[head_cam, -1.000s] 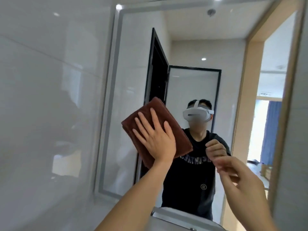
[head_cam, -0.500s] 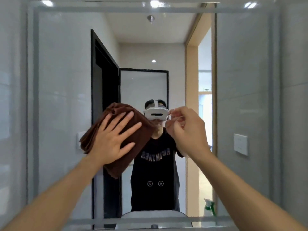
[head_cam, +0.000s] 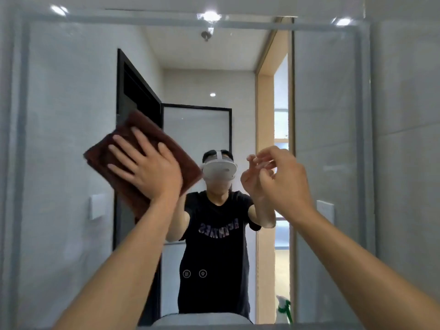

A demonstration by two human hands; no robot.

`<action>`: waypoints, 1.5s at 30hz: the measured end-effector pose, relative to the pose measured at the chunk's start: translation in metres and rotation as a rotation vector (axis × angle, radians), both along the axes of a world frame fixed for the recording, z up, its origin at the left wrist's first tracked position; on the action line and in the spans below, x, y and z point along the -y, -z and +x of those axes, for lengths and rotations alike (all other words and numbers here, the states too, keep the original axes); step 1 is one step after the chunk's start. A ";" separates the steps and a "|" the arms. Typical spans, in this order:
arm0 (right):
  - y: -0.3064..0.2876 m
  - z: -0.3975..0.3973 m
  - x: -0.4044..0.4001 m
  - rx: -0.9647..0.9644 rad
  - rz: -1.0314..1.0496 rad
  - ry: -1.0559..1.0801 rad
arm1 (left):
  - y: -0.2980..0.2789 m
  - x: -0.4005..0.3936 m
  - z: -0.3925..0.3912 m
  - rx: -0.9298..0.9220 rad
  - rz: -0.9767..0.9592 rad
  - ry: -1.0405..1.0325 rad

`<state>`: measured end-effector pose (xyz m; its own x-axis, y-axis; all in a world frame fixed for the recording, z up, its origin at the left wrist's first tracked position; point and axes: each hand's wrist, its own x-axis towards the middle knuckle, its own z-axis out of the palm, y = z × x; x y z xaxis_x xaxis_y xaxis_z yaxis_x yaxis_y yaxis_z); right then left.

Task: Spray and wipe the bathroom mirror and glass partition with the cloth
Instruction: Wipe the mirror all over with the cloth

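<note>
The bathroom mirror fills the wall ahead, with a frosted border. A folded brown cloth lies flat against the glass left of centre. My left hand presses on it with straight, spread fingers. My right hand hovers in front of the glass to the right, fingers loosely curled and holding nothing. A spray bottle with a green trigger shows in the reflection at the bottom right. The mirror also reflects a person in a black shirt, a black-framed door and a glass panel.
A white rounded fixture sits at the mirror's bottom edge. A wall switch plate shows to the right and another to the left. Grey tiled wall flanks the mirror on the right.
The view swung from the mirror's left side to face it squarely. My left hand has turned the cloth and slid it slightly up and right. My right hand rose to mid-mirror height.
</note>
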<state>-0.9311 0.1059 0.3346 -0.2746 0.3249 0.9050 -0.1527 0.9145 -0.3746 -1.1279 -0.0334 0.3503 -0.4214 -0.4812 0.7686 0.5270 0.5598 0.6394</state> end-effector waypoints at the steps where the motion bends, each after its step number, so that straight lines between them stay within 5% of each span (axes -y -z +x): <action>1: -0.005 0.003 0.002 -0.013 0.003 0.003 | 0.000 -0.024 0.018 -0.064 -0.113 0.000; 6: -0.025 -0.004 0.030 -0.094 0.071 0.019 | 0.013 -0.100 0.072 -0.508 -0.771 0.325; 9: -0.030 -0.023 0.056 -0.074 0.062 -0.064 | 0.005 -0.076 0.058 -0.421 -0.863 0.549; 13: -0.036 -0.060 0.082 -0.100 0.110 -0.054 | -0.015 -0.007 0.007 -0.634 -1.115 0.187; 16: -0.041 -0.087 0.111 -0.071 0.140 -0.084 | -0.040 0.063 -0.046 -0.653 -0.980 0.038; 21: -0.054 -0.115 0.142 -0.026 0.192 -0.123 | -0.076 0.174 -0.113 -0.272 -0.479 -0.159; 26: -0.078 -0.101 0.136 -0.025 0.279 -0.072 | -0.110 0.139 -0.104 0.020 -0.049 -0.088; 30: -0.097 -0.070 0.108 -0.031 0.316 0.012 | -0.146 0.071 -0.059 0.078 0.033 -0.015; 34: -0.110 -0.031 0.076 -0.054 0.346 0.112 | -0.172 -0.022 0.007 -0.122 -0.211 -0.027; 39: -0.124 0.008 0.035 -0.162 0.366 0.191 | -0.172 -0.124 0.081 -0.420 -0.852 -0.024; 45: -0.148 -0.004 0.028 -0.265 0.344 0.214 | -0.208 -0.097 0.055 -0.679 -1.133 0.014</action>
<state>-0.9352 0.0779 0.4828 0.0205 0.0190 0.9996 0.0035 0.9998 -0.0190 -1.0729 0.0640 0.5585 0.2050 0.5649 0.7993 0.5649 0.5986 -0.5679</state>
